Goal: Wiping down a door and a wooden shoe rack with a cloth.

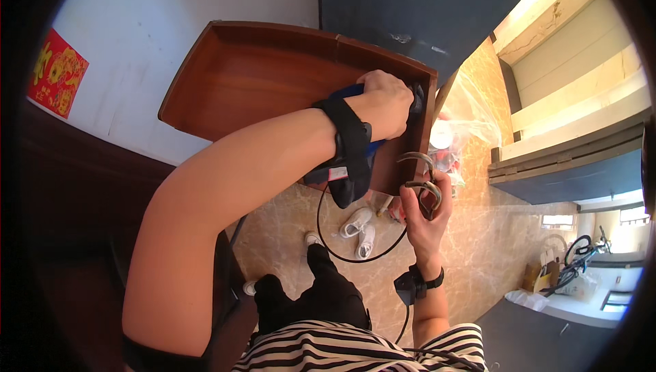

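Note:
My left arm reaches across a reddish-brown wooden tray-like box [253, 64] with raised sides. Inside its right end, my left hand [387, 102] is closed over dark blue cloth [348, 92], its fingertips hidden. Beyond the knuckles a darker bundle [417, 99] lies against the end wall. Below my left wrist hangs a black piece [352, 187], near a small red-and-white label. At the box's near right corner, my right hand [428, 218] is closed around curved metal pieces [430, 194], like hooks or a handle; whether they are fixed to the box cannot be told.
White shoes [357, 223] stand on the marbled floor [471, 249] below the box. Clear plastic bags [465, 119] with things in them lie past its right end. A dark blue-grey panel [417, 10] rises behind, and a bicycle [577, 259] stands far right. A black cable [348, 259] loops below.

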Demonstrator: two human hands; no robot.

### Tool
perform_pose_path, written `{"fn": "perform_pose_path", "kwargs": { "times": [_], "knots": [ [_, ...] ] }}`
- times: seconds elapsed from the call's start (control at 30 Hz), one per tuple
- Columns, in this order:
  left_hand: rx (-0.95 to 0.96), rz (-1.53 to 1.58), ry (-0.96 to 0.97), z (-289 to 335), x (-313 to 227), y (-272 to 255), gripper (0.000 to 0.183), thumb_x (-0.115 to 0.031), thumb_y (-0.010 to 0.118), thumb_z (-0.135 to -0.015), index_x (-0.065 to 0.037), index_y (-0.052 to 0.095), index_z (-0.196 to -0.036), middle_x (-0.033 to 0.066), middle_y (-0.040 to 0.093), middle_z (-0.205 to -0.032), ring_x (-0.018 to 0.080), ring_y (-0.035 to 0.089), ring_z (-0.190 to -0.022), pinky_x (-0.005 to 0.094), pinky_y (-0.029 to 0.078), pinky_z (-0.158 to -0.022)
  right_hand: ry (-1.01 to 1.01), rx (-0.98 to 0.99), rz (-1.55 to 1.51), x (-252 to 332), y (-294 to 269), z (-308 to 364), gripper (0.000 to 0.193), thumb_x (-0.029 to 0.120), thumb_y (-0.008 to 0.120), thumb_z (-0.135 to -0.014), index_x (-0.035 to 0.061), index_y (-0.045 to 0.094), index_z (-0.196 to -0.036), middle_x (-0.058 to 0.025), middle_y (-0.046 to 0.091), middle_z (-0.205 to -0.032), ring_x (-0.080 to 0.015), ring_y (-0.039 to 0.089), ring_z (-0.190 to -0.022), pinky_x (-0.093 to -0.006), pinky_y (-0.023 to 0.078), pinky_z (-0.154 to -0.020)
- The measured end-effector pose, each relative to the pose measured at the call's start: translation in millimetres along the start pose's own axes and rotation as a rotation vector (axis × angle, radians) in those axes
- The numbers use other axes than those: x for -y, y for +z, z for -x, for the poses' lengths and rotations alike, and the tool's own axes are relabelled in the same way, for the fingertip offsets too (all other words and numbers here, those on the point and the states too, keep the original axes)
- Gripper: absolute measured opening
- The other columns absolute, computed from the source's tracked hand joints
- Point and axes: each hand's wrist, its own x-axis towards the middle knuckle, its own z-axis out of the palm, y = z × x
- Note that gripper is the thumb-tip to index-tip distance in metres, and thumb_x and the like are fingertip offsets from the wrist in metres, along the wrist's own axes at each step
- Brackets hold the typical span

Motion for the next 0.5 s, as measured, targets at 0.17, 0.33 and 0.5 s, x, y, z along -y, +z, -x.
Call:
{"fn": "perform_pose_path", "kwargs": {
  "times": [0.17,0.33,0.5],
  "knots": [
    [-0.068,-0.072,-0.248,16.5,19.8,17.7,0.057,-0.012,0.070,-0.062,-0.002,0.051,-0.116,0.0132,0.061,-0.104,0.0242,0.062,-0.092,0.0342,0.052,-0.066,-0.009,0.005,-0.001,1.8,-2.1,0.9,0.039,-0.003,0.064,-0.077,0.0009,0.041,-0.108,-0.0009,0.045,-0.092,-0.0058,0.050,-0.079,-0.0177,0.041,-0.068],
    [-0.087,-0.034,-0.452,55.3,42.4,-6.9,0.054,-0.006,0.072,-0.061,-0.001,0.050,-0.110,0.0108,0.060,-0.097,0.0256,0.063,-0.085,0.0337,0.053,-0.065,0.019,-0.002,-0.058,0.4,0.1,0.3,0.038,-0.004,0.063,-0.077,0.0005,0.041,-0.108,-0.0009,0.045,-0.092,-0.0060,0.051,-0.079,-0.0183,0.042,-0.068],
    [-0.567,0.318,0.205,34.7,35.7,16.7,0.049,-0.005,0.071,-0.062,-0.009,0.050,-0.106,0.0117,0.047,-0.100,0.0348,0.056,-0.084,0.0419,0.048,-0.070,0.023,0.009,-0.059,-1.9,-0.7,-0.4,0.039,-0.004,0.063,-0.077,0.0007,0.040,-0.108,-0.0017,0.046,-0.093,-0.0073,0.051,-0.081,-0.0194,0.043,-0.070]
  ]
}}
